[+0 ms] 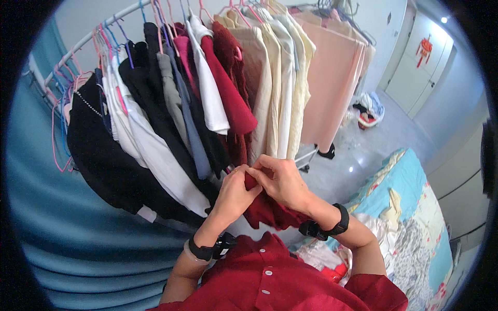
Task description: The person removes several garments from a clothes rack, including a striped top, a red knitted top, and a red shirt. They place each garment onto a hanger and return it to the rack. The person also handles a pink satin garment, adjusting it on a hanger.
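Note:
Dark red cloth (268, 210) is pinched between my two hands, in front of the hanging garments. My left hand (237, 194) holds it with thumb and fingers; a ring is on one finger. My right hand (282, 180) grips it close beside the left, fingertips almost touching. Most of the cloth hangs below and behind my right hand, and whether it joins a hanging garment is hidden. Just beyond my hands hang a dark red knit garment (233, 77) and beige trousers (255, 77). Each wrist carries a black strapped device.
A white rail (103, 29) holds several garments on coloured hangers. Blue curtain (78, 248) fills the left side. At right, a bed (408, 179) bears loose clothes (408, 241). A laundry basket (375, 118) stands on the floor towards a white door (420, 66).

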{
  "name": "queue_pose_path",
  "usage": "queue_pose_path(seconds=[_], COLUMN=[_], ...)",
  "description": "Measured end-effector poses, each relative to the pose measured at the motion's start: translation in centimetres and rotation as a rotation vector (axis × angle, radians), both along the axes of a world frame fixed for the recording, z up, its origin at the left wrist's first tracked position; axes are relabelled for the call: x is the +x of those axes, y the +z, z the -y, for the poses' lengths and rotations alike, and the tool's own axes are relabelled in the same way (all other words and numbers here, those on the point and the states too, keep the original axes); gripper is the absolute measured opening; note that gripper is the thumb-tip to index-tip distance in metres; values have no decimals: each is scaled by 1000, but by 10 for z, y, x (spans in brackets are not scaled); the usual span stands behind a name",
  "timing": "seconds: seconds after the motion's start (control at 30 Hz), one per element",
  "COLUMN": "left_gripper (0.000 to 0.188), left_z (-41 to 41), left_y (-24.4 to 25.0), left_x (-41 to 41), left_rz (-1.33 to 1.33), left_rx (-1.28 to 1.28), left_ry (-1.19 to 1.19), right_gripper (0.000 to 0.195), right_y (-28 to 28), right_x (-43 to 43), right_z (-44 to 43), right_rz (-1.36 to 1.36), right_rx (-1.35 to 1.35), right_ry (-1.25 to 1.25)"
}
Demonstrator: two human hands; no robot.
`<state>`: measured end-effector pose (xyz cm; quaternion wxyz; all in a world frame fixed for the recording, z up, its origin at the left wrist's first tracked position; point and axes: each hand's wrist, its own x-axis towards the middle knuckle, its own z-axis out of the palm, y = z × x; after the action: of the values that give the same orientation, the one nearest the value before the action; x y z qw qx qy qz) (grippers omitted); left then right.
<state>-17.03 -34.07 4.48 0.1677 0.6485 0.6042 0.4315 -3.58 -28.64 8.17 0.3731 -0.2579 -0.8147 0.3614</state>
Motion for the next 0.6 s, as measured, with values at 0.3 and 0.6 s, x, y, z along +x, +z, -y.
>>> queue_pose_path(seconds=[0.3,0.6], left_gripper=[12,16], left_z=[-16,-80], left_y=[49,48], left_x=[-44,-71], left_rz=[270,-16], left_rx=[214,367], left_ry=[-13,-89], right_gripper=[17,22], right_y=[96,135], right_x=[-50,-140], right_z=[-67,-127], right_rz=[-254,41], right_rx=[361,518], right_ry=[-69,-233])
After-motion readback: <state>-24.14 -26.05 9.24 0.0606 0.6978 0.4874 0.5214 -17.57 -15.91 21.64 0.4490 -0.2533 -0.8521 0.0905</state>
